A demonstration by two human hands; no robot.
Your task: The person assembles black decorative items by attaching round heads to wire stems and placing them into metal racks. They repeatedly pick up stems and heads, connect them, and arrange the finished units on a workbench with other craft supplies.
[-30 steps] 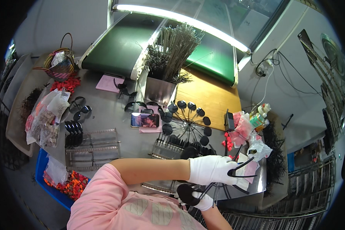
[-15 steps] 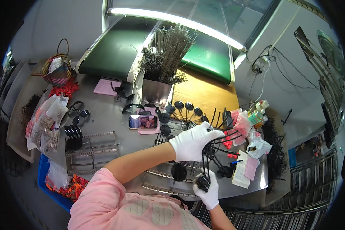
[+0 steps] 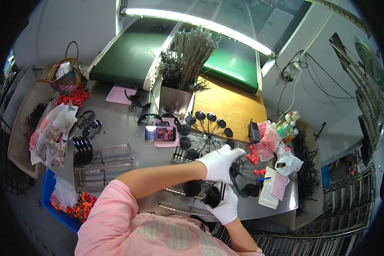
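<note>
My left hand [image 3: 219, 164], in a white glove, is over the right part of the grey table, beside a dark spoked piece [image 3: 235, 169] partly hidden behind it. Motion smears its fingers, so I cannot tell whether they grip anything. Just below, my gloved right hand [image 3: 227, 205] is closed around a bundle of black sunglasses [image 3: 212, 197], their thin temples pointing up. Farther off stands a round wire rack [image 3: 209, 136] with dark round lenses around its rim. Another dark lens piece [image 3: 250, 190] lies to the right of my hands.
Slotted metal racks [image 3: 102, 164] lie at left and near my body. A phone [image 3: 160, 133], red pieces [image 3: 252, 155], a notebook [image 3: 268, 187] and plastic bags [image 3: 288, 161] surround the work area. Behind stand a metal holder of wire rods [image 3: 175, 100] and a green conveyor [image 3: 130, 55].
The black temples that fanned out around my left hand are no longer there. My right hand has shifted slightly left and up, with a bundle of black sunglasses showing in it.
</note>
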